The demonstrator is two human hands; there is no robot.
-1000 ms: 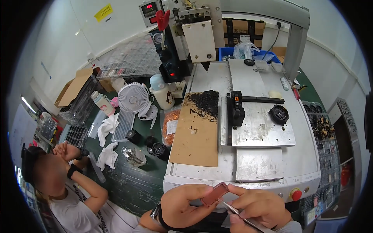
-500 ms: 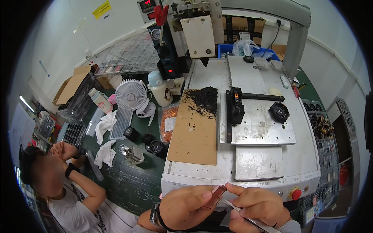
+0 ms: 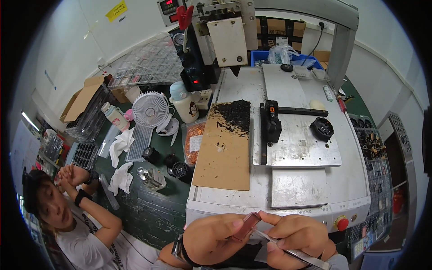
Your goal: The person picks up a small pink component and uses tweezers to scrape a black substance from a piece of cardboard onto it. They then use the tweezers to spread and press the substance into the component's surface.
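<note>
Since the frame 0.5 s ago, both hands sit slightly higher at the lower edge. The left hand (image 3: 215, 240) pinches a small reddish piece (image 3: 246, 225) (shape blurred); the right hand (image 3: 294, 238) clamps metal tweezers (image 3: 292, 252) touching it. The machine table (image 3: 288, 193) edge lies just beyond, bare steel ahead.

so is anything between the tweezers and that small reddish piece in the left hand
Nothing visible: the tweezers in the right hand meet the reddish piece pinched by the left hand.
</note>
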